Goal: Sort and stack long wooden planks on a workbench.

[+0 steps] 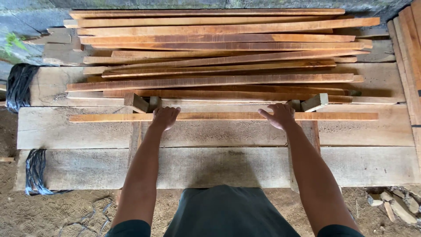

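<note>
Broad grey planks [219,166] are bearing a stack of strips [219,48]; nearer, one long wooden strip [223,116] is lying crosswise, left to right. The left hand [165,117] and right hand [279,116] are pressing flat on it, fingers spread, not clamped, about equally near.

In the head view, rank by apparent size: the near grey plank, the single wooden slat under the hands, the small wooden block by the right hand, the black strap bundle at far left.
1. Near grey plank
2. Wooden slat
3. Black strap bundle
4. Small wooden block

The plank lies nearest the camera, which exaggerates it.
</note>
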